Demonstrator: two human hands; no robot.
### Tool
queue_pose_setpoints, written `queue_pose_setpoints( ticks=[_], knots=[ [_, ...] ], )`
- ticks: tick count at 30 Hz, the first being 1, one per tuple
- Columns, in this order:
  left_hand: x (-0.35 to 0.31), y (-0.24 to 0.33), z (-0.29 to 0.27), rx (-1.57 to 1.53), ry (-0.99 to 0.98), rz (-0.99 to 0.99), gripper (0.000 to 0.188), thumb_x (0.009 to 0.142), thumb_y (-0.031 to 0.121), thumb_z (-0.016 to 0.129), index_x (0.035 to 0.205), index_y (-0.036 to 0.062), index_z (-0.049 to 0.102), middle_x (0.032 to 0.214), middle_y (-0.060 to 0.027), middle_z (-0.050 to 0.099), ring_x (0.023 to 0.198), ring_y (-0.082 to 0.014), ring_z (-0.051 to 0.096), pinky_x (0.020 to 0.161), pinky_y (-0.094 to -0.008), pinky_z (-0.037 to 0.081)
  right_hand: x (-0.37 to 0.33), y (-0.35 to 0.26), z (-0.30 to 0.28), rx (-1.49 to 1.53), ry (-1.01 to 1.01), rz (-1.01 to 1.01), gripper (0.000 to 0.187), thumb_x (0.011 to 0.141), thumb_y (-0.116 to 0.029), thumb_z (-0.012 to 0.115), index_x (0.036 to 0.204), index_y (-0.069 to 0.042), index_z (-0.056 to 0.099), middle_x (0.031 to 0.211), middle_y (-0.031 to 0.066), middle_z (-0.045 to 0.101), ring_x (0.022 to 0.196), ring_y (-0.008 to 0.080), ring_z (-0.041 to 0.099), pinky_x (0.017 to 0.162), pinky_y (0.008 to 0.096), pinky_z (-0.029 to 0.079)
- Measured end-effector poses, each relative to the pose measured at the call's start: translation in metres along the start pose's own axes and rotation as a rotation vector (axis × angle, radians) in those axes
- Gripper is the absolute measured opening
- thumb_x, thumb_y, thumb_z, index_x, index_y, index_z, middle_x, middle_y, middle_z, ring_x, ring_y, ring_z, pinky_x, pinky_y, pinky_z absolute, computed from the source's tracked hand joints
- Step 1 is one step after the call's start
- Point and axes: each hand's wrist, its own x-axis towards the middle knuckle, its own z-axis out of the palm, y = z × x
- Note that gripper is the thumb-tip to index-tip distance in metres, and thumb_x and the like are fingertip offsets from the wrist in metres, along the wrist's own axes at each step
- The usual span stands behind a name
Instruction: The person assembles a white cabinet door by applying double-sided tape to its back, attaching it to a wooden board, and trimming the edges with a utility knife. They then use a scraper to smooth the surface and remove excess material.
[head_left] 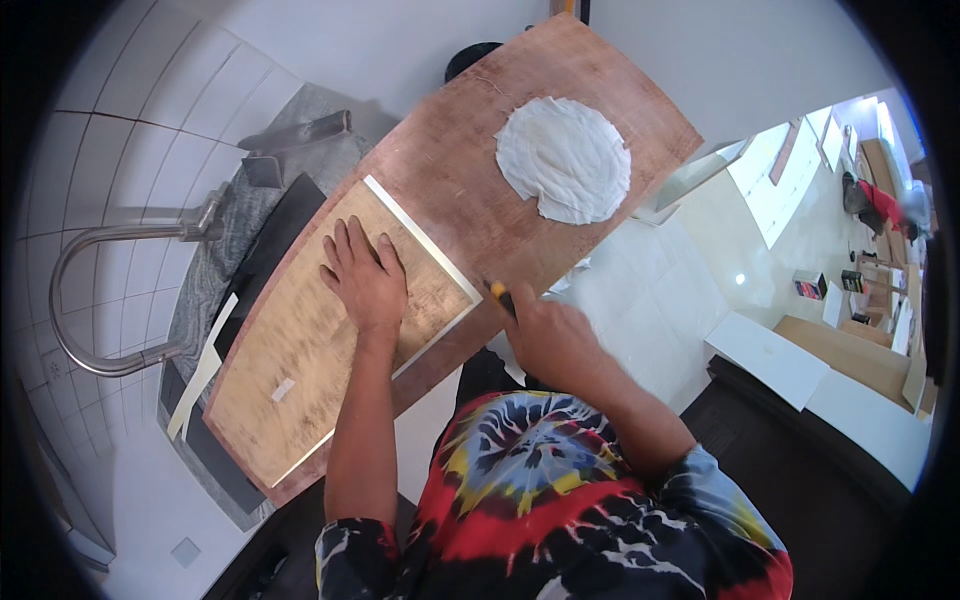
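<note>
My left hand (pixel 368 285) lies flat with its fingers spread on a tan wooden panel (pixel 300 330). Pale edging (pixel 425 243) runs along two of the panel's sides. Underneath is a larger reddish-brown board (pixel 450 140). Just past the panel's near right corner, my right hand (pixel 560 345) is closed around a small tool with a black and yellow handle (pixel 500 292). The tool's tip is too small to make out, so its exact kind is unclear. Farther up the board rests a crumpled, roundish white cloth or paper (pixel 565 160).
A curved metal faucet (pixel 75 320) and a grey stone counter (pixel 215 270) are on the left, by a tiled wall. A pale strip (pixel 205 375) hangs beside the board. At far right, a person in red (pixel 880 205) bends among boxes and white panels (pixel 770 358).
</note>
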Motion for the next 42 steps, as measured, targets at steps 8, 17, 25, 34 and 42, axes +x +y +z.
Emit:
queue_pose_setpoints(
  ticks=[8, 17, 25, 34, 42],
  knots=[
    [0.002, -0.001, 0.003, 0.01, -0.008, -0.01, 0.06, 0.104, 0.041, 0.044, 0.154, 0.0084, 0.039, 0.161, -0.0151, 0.034, 0.151, -0.0389, 0.025, 0.119, -0.0632, 0.017, 0.161, -0.035, 0.04, 0.092, 0.219, -0.299, 0.022, 0.091, -0.012, 0.059, 0.103, 0.006, 0.056, 0.092, 0.0282, 0.069, 0.086, 0.0463, 0.069, 0.078, 0.0526, 0.054],
    [0.002, -0.002, 0.003, 0.038, -0.037, -0.019, 0.06, 0.102, 0.035, 0.046, 0.155, 0.0099, 0.036, 0.162, -0.0137, 0.032, 0.152, -0.0378, 0.024, 0.119, -0.0631, 0.017, 0.195, -0.067, 0.043, -0.026, 0.165, -0.243, 0.032, 0.079, -0.015, 0.074, 0.1, 0.004, 0.061, 0.095, 0.0251, 0.071, 0.09, 0.0393, 0.072, 0.078, 0.046, 0.057],
    [0.002, 0.0, 0.002, 0.041, -0.012, 0.009, 0.06, 0.102, 0.037, 0.045, 0.154, 0.0087, 0.037, 0.161, -0.0145, 0.033, 0.151, -0.0389, 0.024, 0.118, -0.0642, 0.017, 0.206, -0.065, 0.048, -0.128, 0.191, -0.377, 0.039, 0.08, -0.019, 0.077, 0.104, 0.006, 0.06, 0.093, 0.0234, 0.072, 0.091, 0.0398, 0.072, 0.078, 0.0465, 0.058],
    [0.004, -0.002, 0.003, 0.005, 0.002, -0.008, 0.059, 0.104, 0.041, 0.044, 0.154, 0.009, 0.039, 0.161, -0.0144, 0.034, 0.151, -0.0391, 0.025, 0.119, -0.064, 0.018, 0.144, -0.057, 0.039, -0.273, 0.074, -0.246, 0.023, 0.086, -0.011, 0.064, 0.104, 0.003, 0.068, 0.096, 0.0212, 0.072, 0.091, 0.0334, 0.073, 0.077, 0.0422, 0.058],
    [-0.002, 0.0, 0.002, -0.007, 0.016, 0.0, 0.059, 0.104, 0.041, 0.044, 0.153, 0.0076, 0.04, 0.161, -0.0153, 0.035, 0.15, -0.0405, 0.026, 0.119, -0.0643, 0.017, -0.011, 0.009, 0.036, -0.125, -0.146, 0.032, 0.02, 0.095, -0.014, 0.054, 0.105, 0.003, 0.052, 0.08, 0.0247, 0.07, 0.077, 0.0447, 0.07, 0.07, 0.0542, 0.055]
  ],
)
